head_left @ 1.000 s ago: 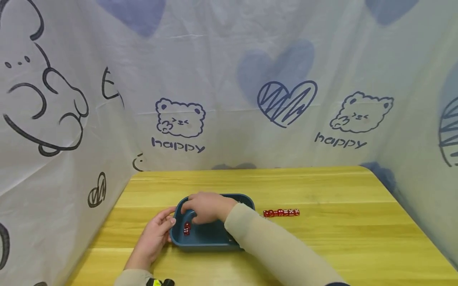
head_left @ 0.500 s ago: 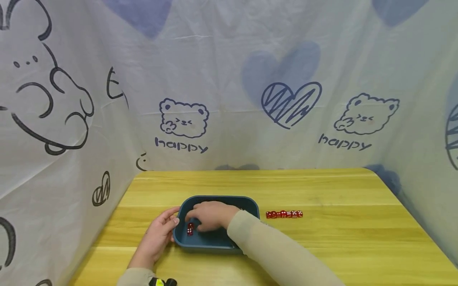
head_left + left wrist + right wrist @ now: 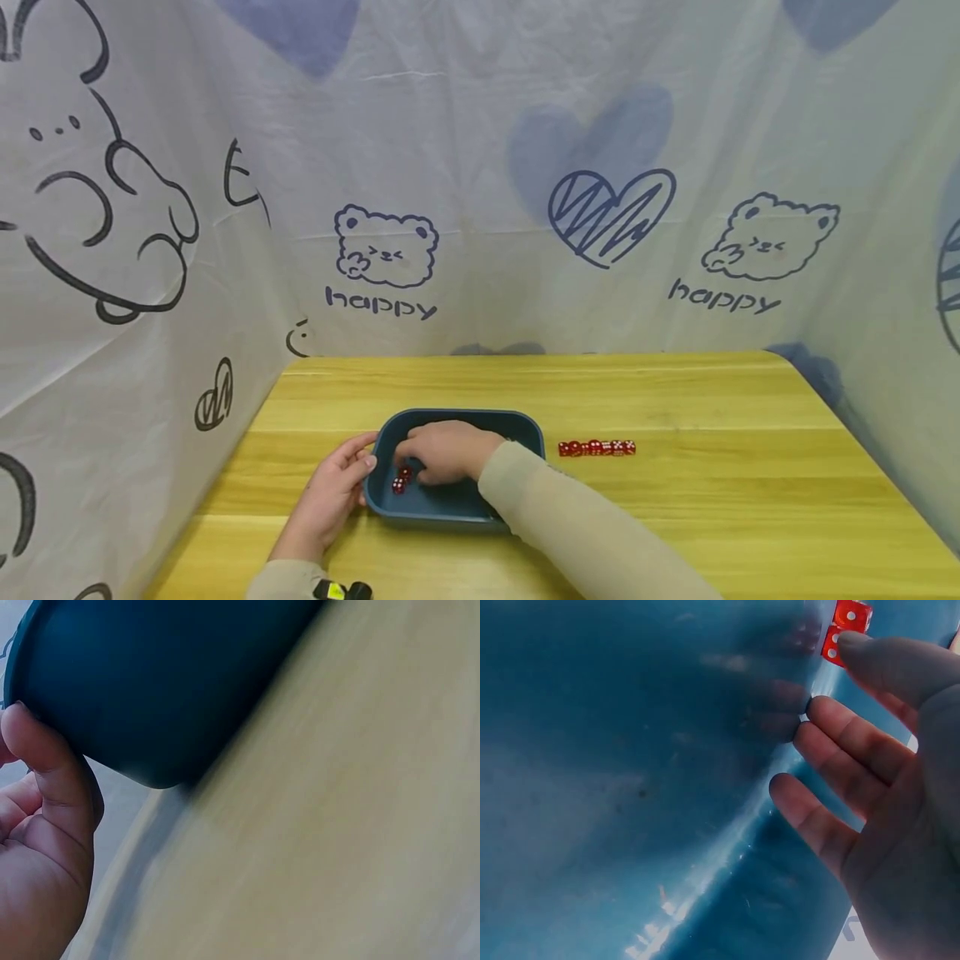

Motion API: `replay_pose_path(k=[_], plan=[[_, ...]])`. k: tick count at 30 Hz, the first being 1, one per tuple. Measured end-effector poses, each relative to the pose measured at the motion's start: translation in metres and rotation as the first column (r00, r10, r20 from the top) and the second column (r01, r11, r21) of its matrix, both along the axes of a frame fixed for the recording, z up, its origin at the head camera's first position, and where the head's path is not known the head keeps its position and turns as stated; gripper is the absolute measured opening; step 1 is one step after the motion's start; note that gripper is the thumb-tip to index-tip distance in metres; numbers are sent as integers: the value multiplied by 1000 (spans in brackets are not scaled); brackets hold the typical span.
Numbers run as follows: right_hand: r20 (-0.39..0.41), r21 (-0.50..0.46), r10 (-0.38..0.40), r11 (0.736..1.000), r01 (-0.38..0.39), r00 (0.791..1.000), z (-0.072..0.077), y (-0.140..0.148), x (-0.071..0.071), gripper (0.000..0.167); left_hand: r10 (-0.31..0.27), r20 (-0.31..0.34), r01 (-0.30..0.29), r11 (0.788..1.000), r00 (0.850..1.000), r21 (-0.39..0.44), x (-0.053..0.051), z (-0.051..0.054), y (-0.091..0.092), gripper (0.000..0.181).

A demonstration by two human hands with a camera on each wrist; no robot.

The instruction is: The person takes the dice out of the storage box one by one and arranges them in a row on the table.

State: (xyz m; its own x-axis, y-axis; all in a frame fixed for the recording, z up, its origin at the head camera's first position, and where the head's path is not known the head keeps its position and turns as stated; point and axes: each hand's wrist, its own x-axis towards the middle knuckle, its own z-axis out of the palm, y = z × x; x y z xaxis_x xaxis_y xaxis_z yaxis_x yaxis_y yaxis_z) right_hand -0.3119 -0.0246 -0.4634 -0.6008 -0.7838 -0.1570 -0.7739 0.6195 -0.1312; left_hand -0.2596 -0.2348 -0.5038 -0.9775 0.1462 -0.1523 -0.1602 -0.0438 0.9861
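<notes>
A dark teal rectangular bin stands on the table. My left hand grips its left end, thumb on the rim and fingers outside; the left wrist view shows the thumb against the wall. Inside the bin my right hand reaches down toward the left end. Two red dice with white dots, a nearer die and a farther die, lie touching just left of its fingers. In the right wrist view the thumb overlaps one die, while the other fingers stay spread and hold nothing visible. The index finger is hidden there.
To the right of the bin, a straight row of several red dice lies on the yellow wood-grain table. A printed white cloth hangs behind the table and along both sides.
The farther die has shifted slightly right toward my right hand, so the pair now sits at a slant. My left hand keeps its hold; the head view has shifted slightly.
</notes>
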Motion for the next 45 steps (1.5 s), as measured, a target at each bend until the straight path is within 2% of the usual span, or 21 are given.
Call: replay_pose_path(k=[10,29,45], plan=[[-2,-17,12,1000,-12,1000,-2,2,-1,18,5,-3,-5,1000,1000,20,-1,-2,-1,42],[23,-51,20,999,-19,1000,-3,4,-1,14,13,-2,-13,1000,1000,21,-1,-1,0,43],[3,-73,20,997,-19,1000,-5,5,-1,10,8,-14,-8,999,1000,34,-1,-6,-2,43]])
